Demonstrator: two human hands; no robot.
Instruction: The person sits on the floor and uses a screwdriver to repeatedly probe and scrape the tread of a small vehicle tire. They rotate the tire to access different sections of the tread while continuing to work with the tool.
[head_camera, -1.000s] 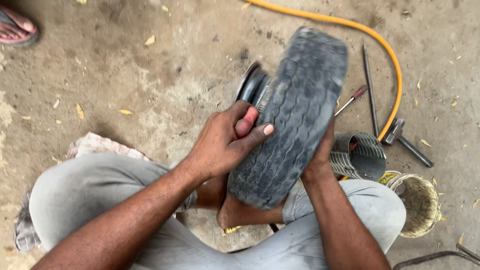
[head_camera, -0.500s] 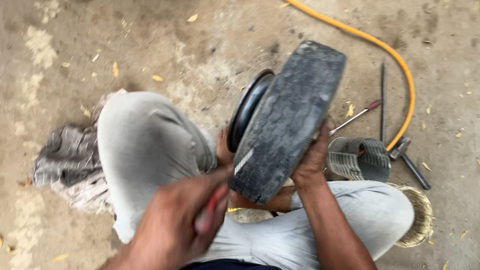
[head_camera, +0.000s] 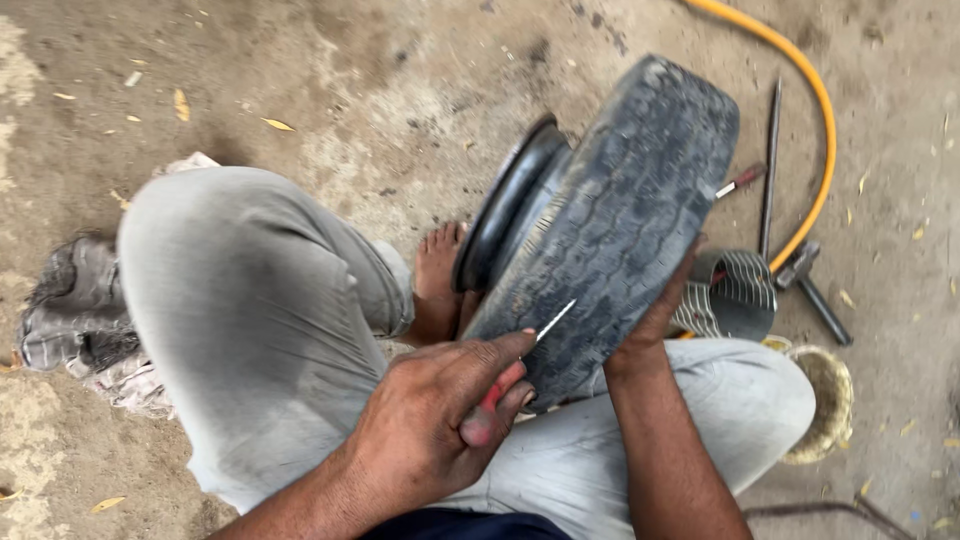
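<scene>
At the centre of the frame a worn black tyre (head_camera: 610, 230) on its dark rim (head_camera: 505, 205) stands tilted over the person's lap, probably heavy and stiff, its rubber grippy; the tread edge looks the natural hold. The right hand (head_camera: 660, 320) is clasped on its lower right side, though the fingers are hidden. The left hand (head_camera: 440, 425) is closed round a red-handled pointed tool (head_camera: 520, 355) whose tip touches the tread. Rough concrete floor (head_camera: 300, 70); a yellow hose (head_camera: 815, 120) curves at upper right.

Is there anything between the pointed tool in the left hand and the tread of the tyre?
Nothing visible stands between them. The left hand holds a red-handled pointed tool whose metal tip already lies against the tyre tread. The right hand grips the tyre's far side, away from the tip.
</scene>
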